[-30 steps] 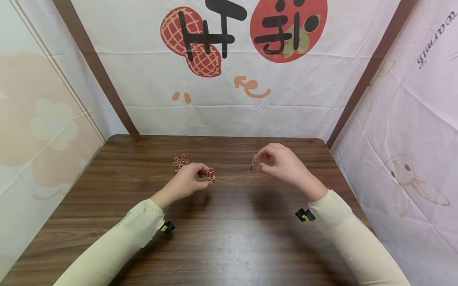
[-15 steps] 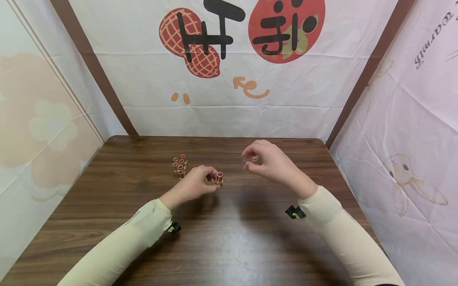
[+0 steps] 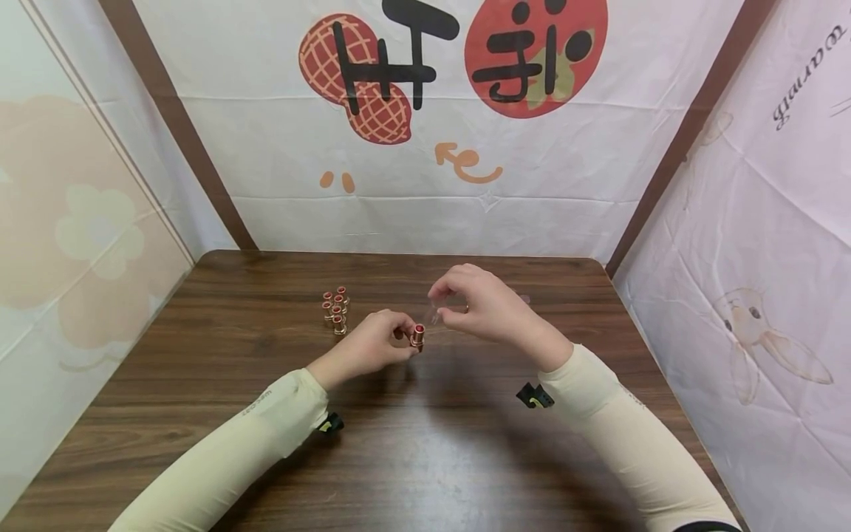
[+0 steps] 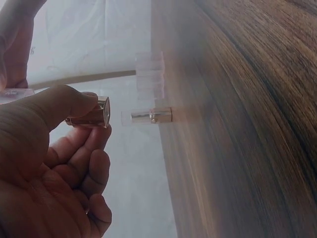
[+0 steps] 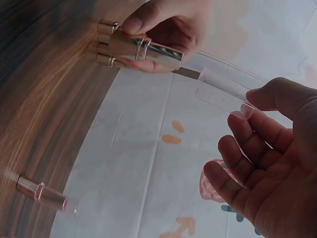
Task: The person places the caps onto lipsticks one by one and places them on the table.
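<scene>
My left hand (image 3: 372, 343) pinches the base of an uncapped gold lipstick tube (image 3: 418, 336) between thumb and fingers. The tube stands upright above the table, its red top showing. Facing it from the right, my right hand (image 3: 488, 310) pinches a clear lipstick cap (image 5: 223, 96) by one end. In the right wrist view, the cap's other end points at the tube (image 5: 166, 54), with a small gap between them. Beyond my left hand, several uncapped lipsticks (image 3: 337, 310) stand together on the table.
One lipstick with a clear cap (image 4: 151, 116) stands on the wooden table (image 3: 425, 458). Clear caps (image 4: 150, 77) stand beside it in the left wrist view. A printed white cloth (image 3: 425, 222) hangs along the table's far edge.
My left hand has carried the lipstick to the right, away from the group. My right hand has moved left with the clear cap, so the two hands are now close together.
</scene>
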